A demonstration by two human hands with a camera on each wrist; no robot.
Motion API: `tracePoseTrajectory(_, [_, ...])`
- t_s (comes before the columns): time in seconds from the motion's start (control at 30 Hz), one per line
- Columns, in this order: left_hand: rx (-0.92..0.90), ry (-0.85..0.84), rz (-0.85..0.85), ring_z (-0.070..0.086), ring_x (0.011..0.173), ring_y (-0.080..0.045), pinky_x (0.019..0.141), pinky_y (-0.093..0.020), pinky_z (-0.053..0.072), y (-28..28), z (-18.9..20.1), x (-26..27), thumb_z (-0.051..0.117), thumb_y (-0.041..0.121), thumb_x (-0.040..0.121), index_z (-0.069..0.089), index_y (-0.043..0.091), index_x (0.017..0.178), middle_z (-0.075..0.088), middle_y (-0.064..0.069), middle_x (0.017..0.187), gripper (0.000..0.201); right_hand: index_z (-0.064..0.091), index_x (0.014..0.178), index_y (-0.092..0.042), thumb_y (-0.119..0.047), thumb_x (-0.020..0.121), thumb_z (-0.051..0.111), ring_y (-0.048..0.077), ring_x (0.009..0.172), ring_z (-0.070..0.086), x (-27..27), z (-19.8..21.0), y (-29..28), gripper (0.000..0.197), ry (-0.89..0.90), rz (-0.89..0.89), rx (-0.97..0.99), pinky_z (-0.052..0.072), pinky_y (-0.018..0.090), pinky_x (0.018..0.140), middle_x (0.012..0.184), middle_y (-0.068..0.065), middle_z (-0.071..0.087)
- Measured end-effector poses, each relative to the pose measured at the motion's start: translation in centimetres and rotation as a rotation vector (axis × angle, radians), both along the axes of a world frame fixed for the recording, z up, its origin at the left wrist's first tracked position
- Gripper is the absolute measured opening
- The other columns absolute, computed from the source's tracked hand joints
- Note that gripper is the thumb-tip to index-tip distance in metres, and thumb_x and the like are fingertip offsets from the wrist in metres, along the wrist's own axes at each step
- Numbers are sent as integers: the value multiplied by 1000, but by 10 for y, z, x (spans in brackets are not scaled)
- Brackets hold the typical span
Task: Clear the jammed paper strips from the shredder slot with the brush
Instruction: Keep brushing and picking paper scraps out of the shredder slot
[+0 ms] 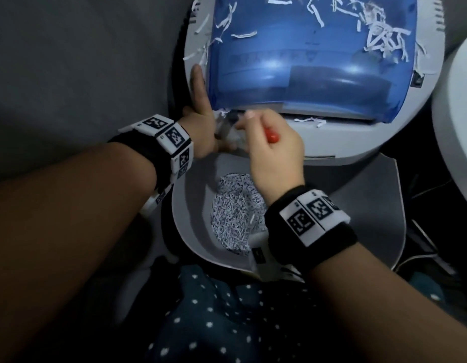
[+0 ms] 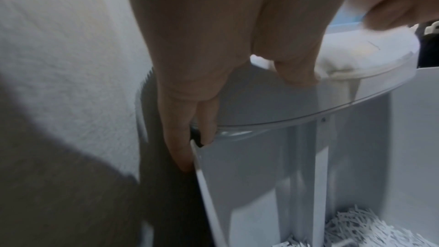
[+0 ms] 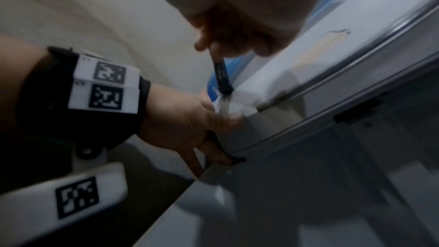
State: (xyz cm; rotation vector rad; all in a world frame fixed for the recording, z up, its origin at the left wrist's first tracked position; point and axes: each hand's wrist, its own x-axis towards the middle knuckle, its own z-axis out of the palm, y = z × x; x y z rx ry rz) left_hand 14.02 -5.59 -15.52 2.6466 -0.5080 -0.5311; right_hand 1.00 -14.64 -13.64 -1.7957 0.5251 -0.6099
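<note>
The shredder (image 1: 358, 142) has a grey-white head and a blue see-through cover (image 1: 305, 56) littered with paper strips (image 1: 381, 38). More strips (image 1: 309, 120) stick out of the slot along the cover's front edge. My right hand (image 1: 253, 124) grips a brush (image 1: 273, 137) with a red handle end. Its dark ferrule (image 3: 222, 76) and pale bristles (image 3: 224, 106) press into the slot's left end. My left hand (image 1: 201, 127) holds the head's left corner: thumb (image 2: 297, 74) on top, fingers (image 3: 221, 157) hooked under the rim, index finger straight along the cover's edge.
Under the head the grey bin (image 1: 400, 205) stands open toward me, with a pile of shredded paper (image 1: 237, 213) at its bottom. A pale wall (image 2: 71, 44) is close on the left. A white rounded object (image 1: 457, 100) is at the right. Dotted dark fabric (image 1: 214, 323) lies nearest me.
</note>
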Motion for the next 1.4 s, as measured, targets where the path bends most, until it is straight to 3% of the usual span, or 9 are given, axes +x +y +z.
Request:
tracePoseTrajectory(0.1, [-11, 21, -3, 36, 137, -47, 115, -57, 26, 3, -3, 2, 86, 48, 66, -42, 20, 140, 20, -48, 145, 151, 65, 69, -26, -33, 94, 52, 5, 60, 52, -1, 8, -8, 29, -147, -60, 45, 42, 27, 64, 57, -13, 55])
tracePoseTrajectory(0.23, [-44, -4, 39, 52, 120, -45, 106, -55, 36, 0, -5, 1, 86, 42, 72, -38, 23, 145, 40, -43, 133, 144, 72, 81, -21, -44, 92, 50, 23, 72, 66, 11, 10, -10, 34, 60, 96, -100, 53, 41, 74, 66, 0, 67])
tracePoseTrajectory(0.4, [-20, 27, -28, 42, 133, -44, 113, -53, 31, 4, 1, 1, 84, 44, 74, -42, 16, 142, 26, -45, 145, 146, 67, 76, -11, -41, 91, 46, 22, 68, 62, -3, 14, -35, 39, 22, -162, -134, 53, 49, 70, 64, -3, 63])
tracePoseTrajectory(0.57, [-39, 21, -30, 32, 140, -45, 115, -56, 26, 5, -4, 5, 86, 38, 72, -44, 20, 140, 17, -42, 151, 148, 72, 89, -21, -41, 91, 53, 21, 78, 66, 0, 7, -15, 27, 90, 63, -138, 54, 44, 78, 76, -3, 70])
tracePoseTrajectory(0.77, [-77, -23, -107, 16, 149, -38, 121, -51, 19, 10, -13, 13, 87, 41, 70, -47, 18, 138, -9, -32, 159, 152, 65, 67, -34, -50, 88, 45, 17, 64, 58, -30, 21, -51, 33, -102, -211, -36, 54, 42, 70, 57, -10, 58])
tracePoseTrajectory(0.9, [-83, -39, -130, 12, 150, -35, 121, -50, 17, 9, -14, 14, 87, 40, 71, -48, 19, 137, -14, -31, 159, 151, 60, 62, -33, -31, 87, 42, 9, 63, 54, -50, 26, -76, 31, -231, -415, -77, 44, 33, 67, 55, -13, 54])
tracePoseTrajectory(1.13, [-88, -68, -163, 2, 152, -29, 123, -44, 14, 9, -13, 14, 87, 38, 72, -43, 10, 140, -30, -20, 158, 150, 67, 100, -21, -33, 99, 52, 26, 93, 63, -31, -4, -66, 19, 211, -317, -136, 46, 30, 82, 97, 6, 71])
tracePoseTrajectory(1.27, [-60, -62, -153, 5, 152, -31, 123, -45, 16, 8, -12, 12, 87, 40, 71, -44, 10, 140, -29, -23, 157, 151, 69, 84, -40, -45, 87, 52, 12, 74, 67, -22, -6, -48, 18, 136, 3, 50, 57, 42, 81, 71, -11, 69])
tracePoseTrajectory(1.4, [-49, -48, -140, 4, 152, -33, 122, -47, 15, 7, -9, 10, 87, 41, 71, -44, 11, 140, -30, -24, 156, 151, 65, 75, -33, -36, 86, 49, 17, 70, 66, -20, -2, -50, 19, 12, -259, 107, 55, 37, 73, 65, -12, 65])
